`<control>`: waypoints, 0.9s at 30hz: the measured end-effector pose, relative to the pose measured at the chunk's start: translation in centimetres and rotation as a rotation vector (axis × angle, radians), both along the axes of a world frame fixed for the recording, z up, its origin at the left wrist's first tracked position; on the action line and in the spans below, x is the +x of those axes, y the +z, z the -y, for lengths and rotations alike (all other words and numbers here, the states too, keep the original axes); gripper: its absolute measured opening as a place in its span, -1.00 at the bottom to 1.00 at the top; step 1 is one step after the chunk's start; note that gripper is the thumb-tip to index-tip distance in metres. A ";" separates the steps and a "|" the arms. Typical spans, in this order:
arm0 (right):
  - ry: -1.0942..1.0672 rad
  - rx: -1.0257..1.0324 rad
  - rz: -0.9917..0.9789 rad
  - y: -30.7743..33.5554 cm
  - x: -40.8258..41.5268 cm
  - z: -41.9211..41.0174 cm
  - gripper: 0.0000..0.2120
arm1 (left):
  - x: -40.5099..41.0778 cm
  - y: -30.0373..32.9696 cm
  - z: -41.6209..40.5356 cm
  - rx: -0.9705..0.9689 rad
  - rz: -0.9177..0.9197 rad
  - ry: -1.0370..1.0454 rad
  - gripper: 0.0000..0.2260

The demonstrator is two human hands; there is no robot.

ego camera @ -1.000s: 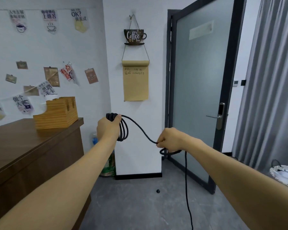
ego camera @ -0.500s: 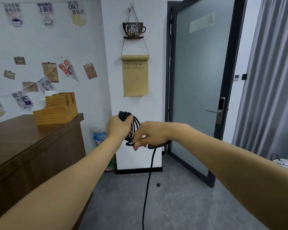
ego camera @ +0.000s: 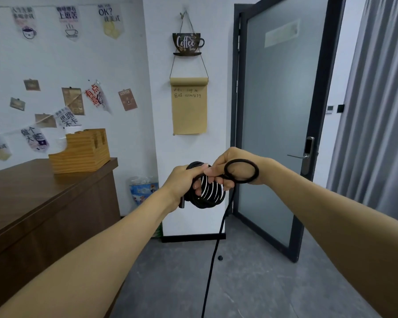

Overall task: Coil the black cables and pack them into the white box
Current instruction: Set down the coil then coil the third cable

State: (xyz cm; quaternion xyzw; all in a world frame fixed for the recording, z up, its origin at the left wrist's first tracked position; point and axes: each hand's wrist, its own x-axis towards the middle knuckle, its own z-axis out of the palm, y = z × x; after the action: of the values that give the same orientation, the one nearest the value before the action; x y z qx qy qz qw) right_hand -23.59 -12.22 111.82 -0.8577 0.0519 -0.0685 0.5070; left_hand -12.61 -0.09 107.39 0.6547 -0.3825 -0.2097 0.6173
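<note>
black cable (ego camera: pixel 208 195) — coil in left hand (ego camera: pixel 182 183), loop in right hand (ego camera: pixel 228 166)

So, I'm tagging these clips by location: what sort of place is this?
Probably a small office or café-style break corner: a "Coffee Time" sign with a handwritten paper roll, a wooden counter, and a frosted glass door with an electronic lock.
</note>
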 end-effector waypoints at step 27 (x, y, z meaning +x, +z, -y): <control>-0.948 0.245 0.281 -2.6 -0.3 3.0 -0.59 | 1.9 0.0 -1.8 -0.021 -0.237 0.057 -0.62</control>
State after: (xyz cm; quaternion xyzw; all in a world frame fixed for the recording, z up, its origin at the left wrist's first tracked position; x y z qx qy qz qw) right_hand -23.87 -15.20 109.18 -0.6564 0.3745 -0.3992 0.5192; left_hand -10.67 1.71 107.41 0.6294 -0.2904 -0.2640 0.6707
